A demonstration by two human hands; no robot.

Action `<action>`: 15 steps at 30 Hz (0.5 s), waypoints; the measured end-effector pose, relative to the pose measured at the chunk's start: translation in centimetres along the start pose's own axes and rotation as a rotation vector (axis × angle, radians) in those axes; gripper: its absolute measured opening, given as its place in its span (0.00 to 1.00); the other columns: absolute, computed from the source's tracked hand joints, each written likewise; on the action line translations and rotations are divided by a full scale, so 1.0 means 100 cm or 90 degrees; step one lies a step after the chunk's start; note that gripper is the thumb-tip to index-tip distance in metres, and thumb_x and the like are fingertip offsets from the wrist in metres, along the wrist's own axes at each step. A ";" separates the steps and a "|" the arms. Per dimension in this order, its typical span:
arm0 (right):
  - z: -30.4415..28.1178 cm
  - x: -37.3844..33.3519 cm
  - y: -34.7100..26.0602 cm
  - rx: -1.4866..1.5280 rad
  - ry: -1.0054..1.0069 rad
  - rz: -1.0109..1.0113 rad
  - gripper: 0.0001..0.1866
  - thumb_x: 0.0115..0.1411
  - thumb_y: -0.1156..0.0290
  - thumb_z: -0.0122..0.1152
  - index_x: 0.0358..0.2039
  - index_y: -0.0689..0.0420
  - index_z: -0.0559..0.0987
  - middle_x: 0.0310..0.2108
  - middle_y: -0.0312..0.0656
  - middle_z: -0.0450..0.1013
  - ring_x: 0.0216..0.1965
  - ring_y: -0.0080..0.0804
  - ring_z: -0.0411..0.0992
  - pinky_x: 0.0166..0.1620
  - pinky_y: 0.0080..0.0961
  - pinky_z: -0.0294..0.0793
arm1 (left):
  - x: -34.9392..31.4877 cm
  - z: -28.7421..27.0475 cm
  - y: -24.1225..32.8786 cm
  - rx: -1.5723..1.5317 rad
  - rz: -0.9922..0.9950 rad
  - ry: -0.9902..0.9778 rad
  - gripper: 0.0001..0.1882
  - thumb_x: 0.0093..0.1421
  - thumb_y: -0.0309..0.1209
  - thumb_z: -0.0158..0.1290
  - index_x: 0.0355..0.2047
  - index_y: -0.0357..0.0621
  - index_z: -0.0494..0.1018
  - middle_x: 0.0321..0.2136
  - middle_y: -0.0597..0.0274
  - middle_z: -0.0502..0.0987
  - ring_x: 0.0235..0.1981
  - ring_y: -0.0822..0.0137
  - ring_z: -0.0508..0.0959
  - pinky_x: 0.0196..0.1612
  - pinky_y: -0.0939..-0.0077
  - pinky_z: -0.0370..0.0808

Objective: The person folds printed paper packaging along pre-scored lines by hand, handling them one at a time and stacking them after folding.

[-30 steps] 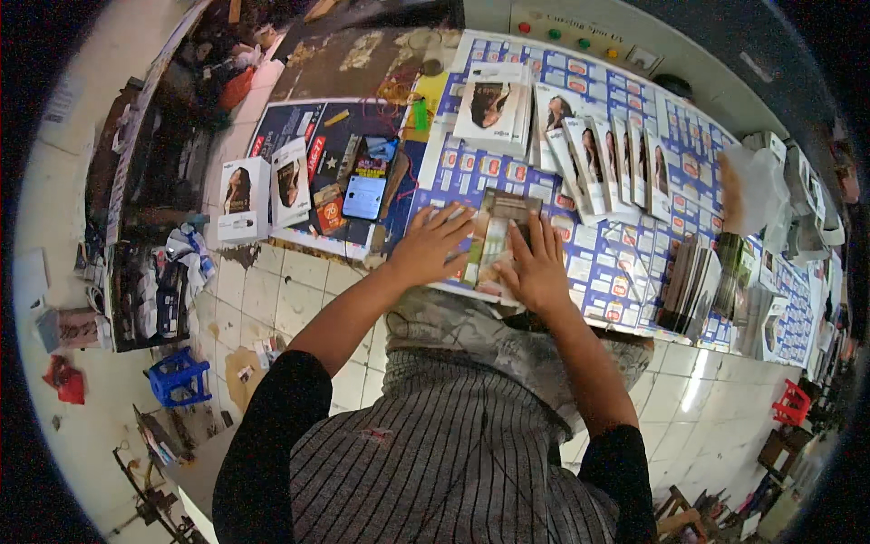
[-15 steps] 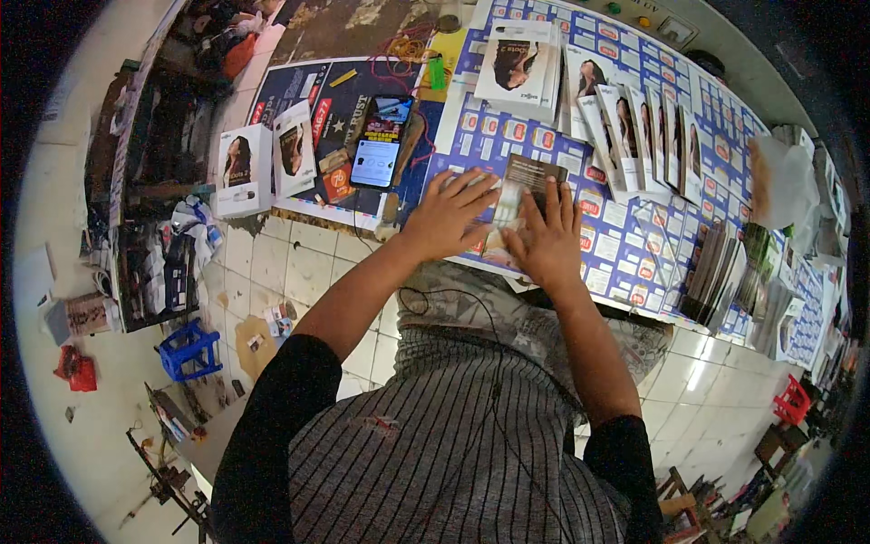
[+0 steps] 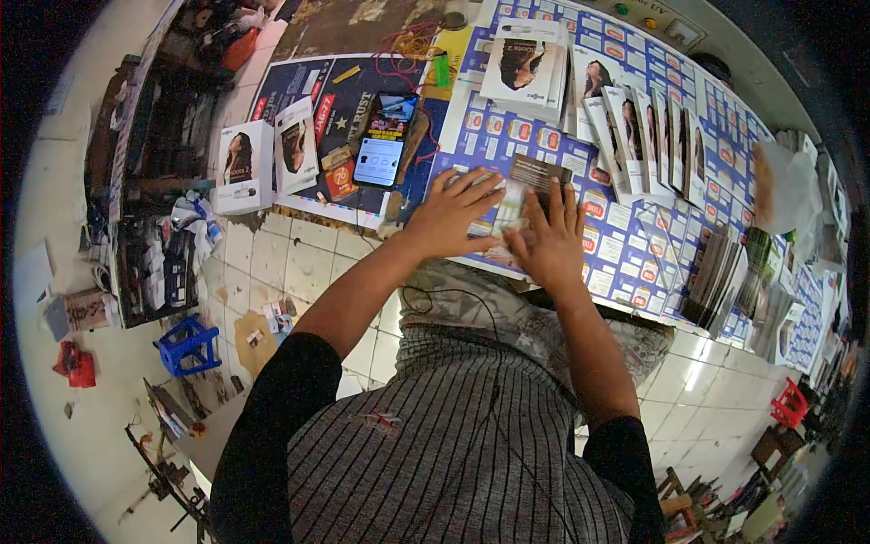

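Observation:
A dark brown and pale printed leaflet (image 3: 536,170) lies at the near edge of the table, between my hands. My left hand (image 3: 456,215) rests flat at its left side, fingers spread. Across its right part lies my right hand (image 3: 551,240), palm down with the fingers stretched out, covering some of the print. Neither hand grips anything. Beyond them stands a stack of white printed booklets (image 3: 521,68), and a fanned row of similar folded booklets (image 3: 625,136) spreads to the right.
A lit phone (image 3: 385,140) lies left of my left hand, beside an orange packet (image 3: 340,179). Two white booklet stacks (image 3: 243,168) sit farther left. Dark leaflets (image 3: 716,272) stand bundled at right, near a plastic bag (image 3: 787,186). A blue stool (image 3: 188,346) is on the floor.
Both hands stay pressed on the leaflet, with only a slight shift of the fingers. The whole view has moved a little; nothing was picked up or let go.

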State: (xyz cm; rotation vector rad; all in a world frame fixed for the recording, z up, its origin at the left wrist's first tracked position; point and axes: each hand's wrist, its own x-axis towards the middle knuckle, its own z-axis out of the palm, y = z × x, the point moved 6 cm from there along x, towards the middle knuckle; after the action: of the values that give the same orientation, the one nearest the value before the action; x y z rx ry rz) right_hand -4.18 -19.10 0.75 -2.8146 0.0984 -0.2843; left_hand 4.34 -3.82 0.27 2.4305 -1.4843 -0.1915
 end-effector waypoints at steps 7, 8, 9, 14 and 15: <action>-0.001 0.001 0.001 0.008 -0.015 0.018 0.37 0.57 0.43 0.61 0.62 0.51 0.70 0.70 0.53 0.52 0.71 0.56 0.47 0.68 0.60 0.47 | 0.001 0.000 0.001 0.013 0.006 -0.003 0.43 0.55 0.59 0.56 0.65 0.51 0.63 0.70 0.59 0.56 0.71 0.55 0.53 0.69 0.44 0.46; -0.002 0.002 0.001 0.014 -0.015 0.018 0.37 0.57 0.43 0.61 0.62 0.51 0.71 0.70 0.53 0.51 0.71 0.56 0.47 0.68 0.60 0.47 | 0.001 0.001 0.001 0.016 0.006 -0.003 0.43 0.55 0.59 0.56 0.65 0.51 0.63 0.70 0.58 0.56 0.71 0.55 0.53 0.69 0.44 0.46; -0.002 0.002 0.001 0.012 -0.013 0.019 0.37 0.57 0.43 0.61 0.62 0.51 0.71 0.70 0.53 0.51 0.71 0.56 0.47 0.68 0.60 0.47 | 0.001 0.001 0.001 0.016 0.008 -0.001 0.43 0.55 0.59 0.56 0.65 0.51 0.63 0.70 0.58 0.56 0.71 0.55 0.53 0.69 0.44 0.46; 0.000 -0.003 0.006 0.027 -0.005 0.010 0.38 0.57 0.44 0.61 0.63 0.53 0.70 0.70 0.53 0.51 0.71 0.56 0.46 0.68 0.60 0.46 | 0.001 0.001 0.005 0.025 0.024 0.004 0.42 0.56 0.59 0.55 0.65 0.51 0.63 0.70 0.59 0.55 0.71 0.53 0.53 0.68 0.41 0.47; -0.002 -0.002 0.006 0.027 -0.002 0.016 0.38 0.57 0.44 0.61 0.63 0.53 0.70 0.70 0.53 0.51 0.71 0.56 0.46 0.68 0.60 0.46 | 0.002 0.002 0.005 0.027 0.029 0.003 0.42 0.56 0.59 0.55 0.65 0.51 0.63 0.70 0.59 0.55 0.71 0.53 0.53 0.68 0.41 0.47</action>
State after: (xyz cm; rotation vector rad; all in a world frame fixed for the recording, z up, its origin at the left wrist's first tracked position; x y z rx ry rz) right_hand -4.45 -19.68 0.76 -2.7704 0.1245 -0.2732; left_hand 3.98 -4.24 0.29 2.4246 -1.5560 -0.1474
